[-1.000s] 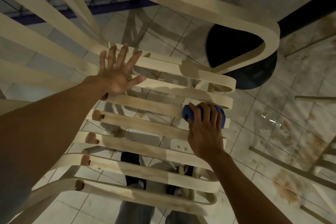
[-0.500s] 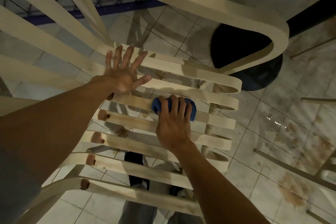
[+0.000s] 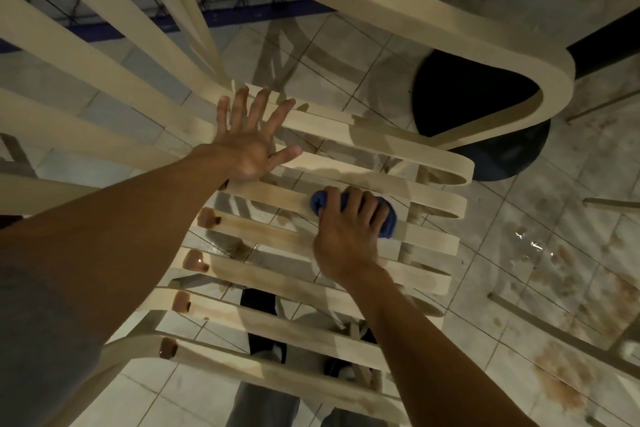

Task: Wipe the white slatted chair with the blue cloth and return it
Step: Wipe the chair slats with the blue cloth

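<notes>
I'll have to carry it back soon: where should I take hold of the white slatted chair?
Probably its looped armrest, reached from above: that band of the white slatted chair is narrow with open space beneath, so it can be gripped all round. The left hand only lies flat on the slats.

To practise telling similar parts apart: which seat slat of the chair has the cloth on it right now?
The slat running right from just below the left hand's heel. It alone has the blue cloth on it, gripped by the right hand.
</notes>
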Demonstrator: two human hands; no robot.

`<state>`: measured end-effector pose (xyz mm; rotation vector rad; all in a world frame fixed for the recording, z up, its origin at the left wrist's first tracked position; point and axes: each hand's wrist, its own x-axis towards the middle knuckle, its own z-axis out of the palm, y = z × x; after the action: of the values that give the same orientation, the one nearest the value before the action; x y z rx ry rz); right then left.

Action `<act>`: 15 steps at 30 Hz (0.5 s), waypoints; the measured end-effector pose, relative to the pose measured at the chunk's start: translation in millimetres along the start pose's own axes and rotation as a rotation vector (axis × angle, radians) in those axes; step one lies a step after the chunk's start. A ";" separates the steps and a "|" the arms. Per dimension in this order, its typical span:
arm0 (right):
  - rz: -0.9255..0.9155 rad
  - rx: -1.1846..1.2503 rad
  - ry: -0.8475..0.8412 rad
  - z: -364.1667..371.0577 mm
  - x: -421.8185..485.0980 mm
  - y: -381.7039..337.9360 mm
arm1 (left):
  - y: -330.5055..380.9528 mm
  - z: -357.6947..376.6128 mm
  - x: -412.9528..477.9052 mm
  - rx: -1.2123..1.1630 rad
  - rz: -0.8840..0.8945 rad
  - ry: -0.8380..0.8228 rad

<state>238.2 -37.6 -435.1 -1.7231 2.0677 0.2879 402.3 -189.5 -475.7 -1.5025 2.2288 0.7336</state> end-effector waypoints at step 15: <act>-0.049 0.073 0.168 0.4 -11.1 37.6 | 3.3 -4.1 -3.1 0.002 -0.005 -0.011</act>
<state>203.2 -19.9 -434.7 -1.8051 2.1199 0.0528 400.4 -188.6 -470.1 -1.4986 2.2166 0.7363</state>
